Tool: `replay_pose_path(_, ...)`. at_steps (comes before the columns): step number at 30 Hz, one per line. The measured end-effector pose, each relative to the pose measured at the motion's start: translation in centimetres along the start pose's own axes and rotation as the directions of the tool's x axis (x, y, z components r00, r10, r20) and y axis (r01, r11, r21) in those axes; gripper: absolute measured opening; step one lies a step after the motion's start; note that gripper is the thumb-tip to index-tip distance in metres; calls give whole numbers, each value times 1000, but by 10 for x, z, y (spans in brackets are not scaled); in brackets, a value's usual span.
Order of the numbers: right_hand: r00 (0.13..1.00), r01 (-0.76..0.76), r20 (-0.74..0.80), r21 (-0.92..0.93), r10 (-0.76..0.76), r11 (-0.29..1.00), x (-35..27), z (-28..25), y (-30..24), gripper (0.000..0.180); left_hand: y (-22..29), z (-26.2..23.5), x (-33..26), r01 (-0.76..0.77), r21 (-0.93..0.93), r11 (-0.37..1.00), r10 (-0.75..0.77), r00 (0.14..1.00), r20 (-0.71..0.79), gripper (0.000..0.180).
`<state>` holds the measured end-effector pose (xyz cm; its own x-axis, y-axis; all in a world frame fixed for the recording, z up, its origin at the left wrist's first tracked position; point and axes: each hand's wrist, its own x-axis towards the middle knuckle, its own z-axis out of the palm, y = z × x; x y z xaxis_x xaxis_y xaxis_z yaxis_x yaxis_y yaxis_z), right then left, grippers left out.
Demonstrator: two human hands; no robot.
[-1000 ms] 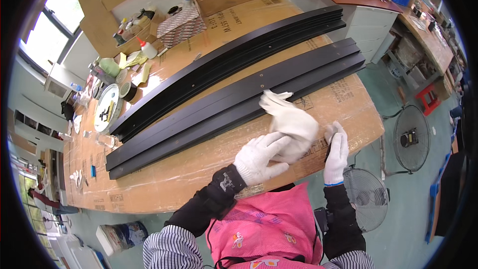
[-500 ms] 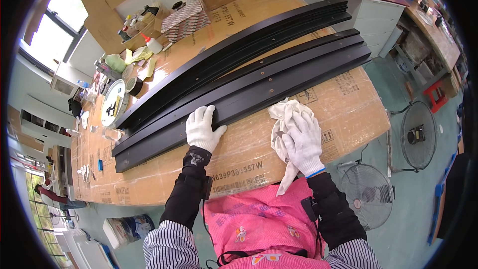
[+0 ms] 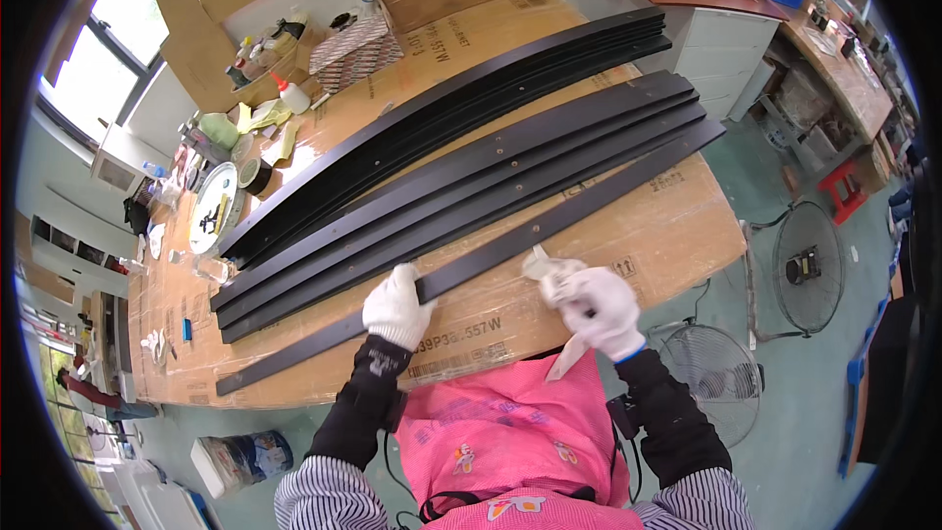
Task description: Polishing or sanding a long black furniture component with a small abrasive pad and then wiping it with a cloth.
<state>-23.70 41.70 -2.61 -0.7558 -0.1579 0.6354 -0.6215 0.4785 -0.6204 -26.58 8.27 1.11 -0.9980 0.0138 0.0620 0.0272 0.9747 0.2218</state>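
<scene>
A long, flat black strip (image 3: 481,260) with a small screw hole lies slantwise across the near part of the cardboard-covered table. My left hand (image 3: 397,309), in a white knit glove, is closed around its near edge left of the middle. In my right hand (image 3: 602,314), gloved too, is a bunched off-white cloth (image 3: 557,277), close to the strip's near edge; whether it touches cannot be made out. One end of the cloth hangs toward my pink apron (image 3: 510,422). Just beyond the held strip, several overlapping black strips (image 3: 432,201) lie side by side.
Another group of black strips (image 3: 442,103) lies farther back. At the left are a white plate (image 3: 203,226), a dark round tin (image 3: 255,175) and a red-tipped bottle (image 3: 290,95). Floor fans (image 3: 711,373) stand off the table's right edge. A bucket (image 3: 240,459) is at lower left.
One black strip has come away from the near group toward me, with my left hand on it. The right hand's cloth has bunched up and shifted slightly nearer.
</scene>
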Motion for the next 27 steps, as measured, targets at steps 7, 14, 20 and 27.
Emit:
replay_pose_path(7,881,-395,-311,-69,357,916,16,-56,-57,39,26,-16,-94,-269,-39,962,271,960,65,73)
replay_pose_path(14,985,67,164,-97,-50,993,19,51,-108,32,-12,-8,-123,-275,-7,961,275,957,92,77)
replay_pose_path(20,896,-405,-349,-388,275,828,7,-107,106,25,-46,-11,-133,-271,27,962,265,955,136,78)
replay_pose_path(27,593,-805,-562,-431,578,407,38,-181,189,30,-43,-6,-126,-295,30,955,290,951,106,78)
